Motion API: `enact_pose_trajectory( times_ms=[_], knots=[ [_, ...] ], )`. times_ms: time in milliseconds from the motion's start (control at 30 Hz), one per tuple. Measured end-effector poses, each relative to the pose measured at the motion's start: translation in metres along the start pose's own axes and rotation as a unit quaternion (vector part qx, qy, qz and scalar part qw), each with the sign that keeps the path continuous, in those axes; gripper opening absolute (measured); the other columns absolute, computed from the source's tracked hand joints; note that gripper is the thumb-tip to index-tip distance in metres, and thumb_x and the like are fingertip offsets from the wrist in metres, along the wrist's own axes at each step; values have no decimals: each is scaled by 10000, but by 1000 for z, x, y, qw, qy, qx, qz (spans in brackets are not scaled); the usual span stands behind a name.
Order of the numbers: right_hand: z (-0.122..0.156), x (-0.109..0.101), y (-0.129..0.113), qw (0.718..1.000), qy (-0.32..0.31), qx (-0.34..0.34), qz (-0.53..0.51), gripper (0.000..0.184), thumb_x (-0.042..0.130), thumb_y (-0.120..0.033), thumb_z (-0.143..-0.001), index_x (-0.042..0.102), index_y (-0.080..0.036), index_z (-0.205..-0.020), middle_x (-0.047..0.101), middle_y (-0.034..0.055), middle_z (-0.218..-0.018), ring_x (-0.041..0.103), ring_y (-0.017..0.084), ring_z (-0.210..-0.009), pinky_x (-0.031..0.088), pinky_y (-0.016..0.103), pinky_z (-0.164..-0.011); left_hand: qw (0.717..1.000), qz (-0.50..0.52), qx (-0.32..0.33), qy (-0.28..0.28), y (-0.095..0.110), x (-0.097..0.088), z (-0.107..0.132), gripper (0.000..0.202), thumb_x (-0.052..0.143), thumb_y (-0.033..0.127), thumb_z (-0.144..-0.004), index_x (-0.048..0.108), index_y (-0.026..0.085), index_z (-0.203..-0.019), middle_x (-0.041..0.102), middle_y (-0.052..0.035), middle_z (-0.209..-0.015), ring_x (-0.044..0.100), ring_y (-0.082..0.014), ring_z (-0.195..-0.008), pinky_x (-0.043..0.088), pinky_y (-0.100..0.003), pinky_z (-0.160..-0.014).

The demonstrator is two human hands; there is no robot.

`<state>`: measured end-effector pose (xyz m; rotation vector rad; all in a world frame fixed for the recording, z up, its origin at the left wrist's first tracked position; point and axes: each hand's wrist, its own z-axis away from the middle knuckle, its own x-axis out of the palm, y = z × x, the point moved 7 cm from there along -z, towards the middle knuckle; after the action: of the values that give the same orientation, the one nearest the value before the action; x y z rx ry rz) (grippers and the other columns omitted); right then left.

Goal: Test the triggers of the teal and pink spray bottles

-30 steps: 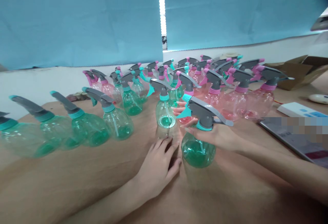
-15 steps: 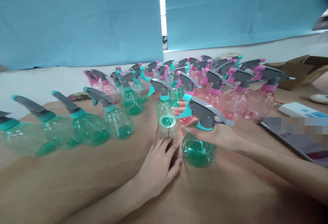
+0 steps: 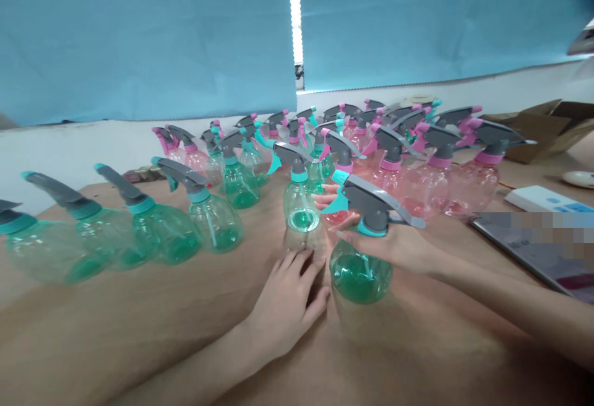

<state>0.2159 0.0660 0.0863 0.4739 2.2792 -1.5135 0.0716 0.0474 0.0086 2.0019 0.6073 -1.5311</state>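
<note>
Gripping a teal-collared spray bottle (image 3: 359,275) around its neck, the right hand (image 3: 394,250) curls closed at lower middle of the frame. The left hand (image 3: 283,310) lies open on the brown table (image 3: 116,332), fingertips at the base of a green spray bottle (image 3: 299,217), with pink spray bottles (image 3: 417,192) crowded toward the upper right.

The left hand (image 3: 283,310) is slender and bare, with long, tapering fingers (image 3: 297,263) and short, rounded nails. A slim, bare left forearm (image 3: 195,359) extends from it. To the right of the left hand, the right hand (image 3: 394,251) looks equally narrow, and its smooth, bare right forearm (image 3: 510,313) narrows toward the wrist.
</note>
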Motion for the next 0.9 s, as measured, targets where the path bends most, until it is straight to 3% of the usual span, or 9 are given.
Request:
enact_pose_trajectory(
  times_ms=[233, 467, 733, 900],
  knots=[
    [2, 0, 12, 999, -9, 29, 40, 134, 537, -345, -728, 622, -246, -759, 702, 15, -797, 652, 222, -745, 537, 376, -657, 1000, -1, -3, 0, 0, 0, 1, 416, 525, 290, -924, 509, 134, -1309, 507, -163, -1353, 451, -331, -1245, 406, -519, -998],
    [2, -2, 4, 1000, 5, 21, 20, 109, 523, -311, -694, 586, -229, -662, 648, 3, -669, 619, 169, -642, 523, 286, -582, 1000, -1, -1, 1, 0, 1, 1, 408, 522, 290, -924, 510, 141, -1304, 514, -157, -1346, 456, -329, -1241, 406, -520, -998],
    [2, -1, 8, 1000, -19, 22, 3, 77, 530, -299, -696, 573, -237, -679, 670, -3, -740, 652, 176, -717, 546, 301, -663, 1000, 1, -2, -2, 0, 0, 0, 410, 533, 296, -918, 520, 143, -1298, 510, -160, -1347, 457, -332, -1237, 404, -518, -999],
    [1, -1, -1, 1000, -18, 25, -7, 50, 505, -280, -658, 535, -248, -684, 648, -2, -739, 653, 189, -723, 554, 328, -678, 1000, -1, -1, -7, 0, 0, 0, 417, 519, 303, -926, 513, 139, -1309, 513, -160, -1342, 456, -332, -1230, 404, -518, -995]
  ],
)
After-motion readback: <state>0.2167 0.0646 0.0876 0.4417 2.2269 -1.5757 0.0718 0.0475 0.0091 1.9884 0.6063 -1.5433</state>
